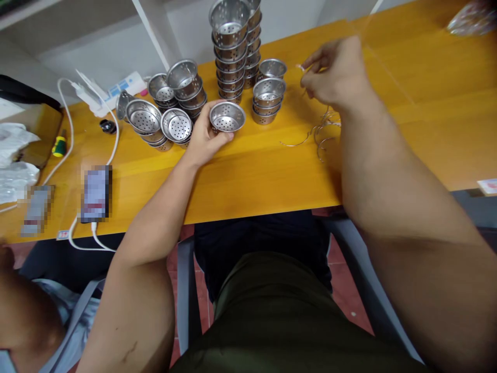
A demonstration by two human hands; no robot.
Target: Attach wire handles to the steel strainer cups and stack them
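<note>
My left hand [205, 139] is closed around a small perforated metal strainer cup [228, 117], tilted so its holed bottom shows. Off to the right, my right hand [333, 72] is held above the table with its fingers pinched together. A small pale bit shows at the fingertips, too small to name. Below that hand lies a loose tangle of thin curved metal wires [321, 133]. Between my hands stands a short stack of strainer cups [267, 98]. More stacked strainer cups [143, 116] crowd the table just left of my left hand.
Tall stacks of strainer cups [231, 52] rise at the back. A power strip [120, 93] with white cables, a phone [95, 194] and a second phone [38, 210] are on the left. A plastic bag [473, 18] lies far right. Another person's arm [29, 300] is at lower left.
</note>
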